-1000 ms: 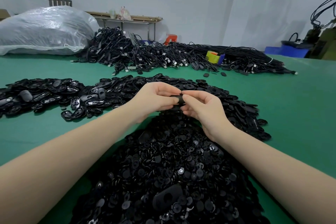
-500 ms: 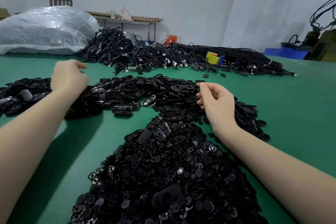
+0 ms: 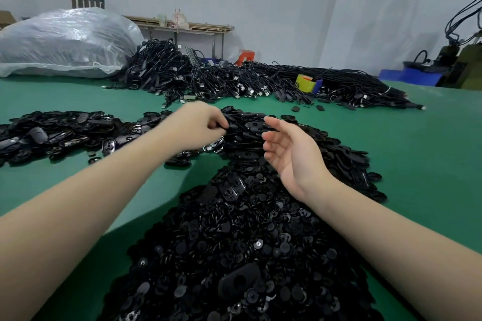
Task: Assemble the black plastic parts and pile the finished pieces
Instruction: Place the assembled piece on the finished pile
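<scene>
Reaching over the far heap of oval black plastic parts (image 3: 287,143) with the left hand (image 3: 194,125), fingers curled down and pinching at the heap's top edge; motion blur hides which piece is gripped. Right hand (image 3: 289,154) held just beside, palm turned inward, fingers (image 3: 271,122) loosely spread and apart, holding nothing, hovering above the same heap. Both hands near each other, not touching. Near heap of small round black parts (image 3: 247,255) lying under both forearms, one larger oval piece (image 3: 238,283) resting on top of it. Third pile of black parts (image 3: 60,130) lying to the left on the green table (image 3: 422,164), some showing shiny inner faces. Behind, tangled black cables (image 3: 234,78), a yellow box (image 3: 305,83) among them, and a filled clear plastic sack (image 3: 65,41) at far left.
</scene>
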The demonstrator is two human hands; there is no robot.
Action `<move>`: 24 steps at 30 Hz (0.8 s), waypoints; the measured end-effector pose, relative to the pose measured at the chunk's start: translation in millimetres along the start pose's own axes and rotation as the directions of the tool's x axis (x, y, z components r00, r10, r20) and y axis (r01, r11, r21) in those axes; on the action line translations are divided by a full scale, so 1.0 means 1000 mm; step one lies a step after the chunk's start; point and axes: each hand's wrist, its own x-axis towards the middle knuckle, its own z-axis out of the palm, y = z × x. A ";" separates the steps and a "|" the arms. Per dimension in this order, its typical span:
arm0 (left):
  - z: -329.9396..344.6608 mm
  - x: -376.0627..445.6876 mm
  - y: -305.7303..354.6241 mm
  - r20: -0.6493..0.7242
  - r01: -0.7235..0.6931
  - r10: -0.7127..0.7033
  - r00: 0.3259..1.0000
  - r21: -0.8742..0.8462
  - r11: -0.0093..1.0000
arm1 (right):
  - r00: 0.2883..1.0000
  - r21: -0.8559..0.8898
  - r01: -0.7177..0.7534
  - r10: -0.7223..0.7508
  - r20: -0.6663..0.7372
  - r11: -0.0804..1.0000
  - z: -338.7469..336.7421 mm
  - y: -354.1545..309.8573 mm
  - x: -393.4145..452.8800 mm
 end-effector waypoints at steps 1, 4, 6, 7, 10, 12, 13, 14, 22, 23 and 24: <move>0.007 -0.001 0.009 0.055 -0.073 0.072 0.996 0.004 0.997 | 1.000 -0.035 0.018 -0.019 -0.017 0.999 -0.002 -0.002 0.002; 0.027 -0.003 0.019 0.144 -0.195 0.191 0.971 0.015 0.981 | 0.986 -0.314 0.134 -0.158 -0.054 0.940 -0.013 -0.007 0.006; 0.036 -0.004 0.018 0.155 -0.221 0.215 0.964 0.024 0.975 | 0.970 -0.443 0.198 -0.241 -0.043 0.875 -0.019 -0.005 0.007; 0.038 -0.005 0.017 0.153 -0.218 0.213 0.965 0.016 0.976 | 0.962 -0.477 0.221 -0.271 -0.038 0.851 -0.022 -0.002 0.007; 0.040 -0.006 0.013 0.132 -0.186 0.184 0.974 0.006 0.983 | 0.943 -0.564 0.273 -0.332 -0.002 0.779 -0.025 0.004 0.009; 0.042 -0.005 0.012 0.123 -0.150 0.150 0.981 -0.006 0.989 | 0.941 -0.584 0.285 -0.338 0.018 0.760 -0.026 0.007 0.010; 0.043 -0.005 0.012 0.114 -0.130 0.132 0.985 -0.029 0.991 | 0.940 -0.592 0.288 -0.341 0.023 0.753 -0.026 0.007 0.010; 0.044 -0.005 0.012 0.100 -0.111 0.117 0.988 -0.063 0.992 | 0.938 -0.598 0.291 -0.345 0.025 0.747 -0.027 0.008 0.011; 0.048 -0.015 0.006 -0.003 -0.036 0.040 0.999 -0.458 0.888 | 0.937 -0.614 0.291 -0.348 0.028 0.734 -0.028 0.009 0.012; 0.048 -0.016 0.006 -0.026 -0.024 0.013 1.000 -0.516 0.856 | 0.937 -0.616 0.292 -0.347 0.032 0.732 -0.028 0.009 0.011; 0.047 -0.016 0.007 -0.047 -0.014 -0.017 0.999 -0.583 0.812 | 0.937 -0.616 0.297 -0.348 0.040 0.729 -0.028 0.009 0.011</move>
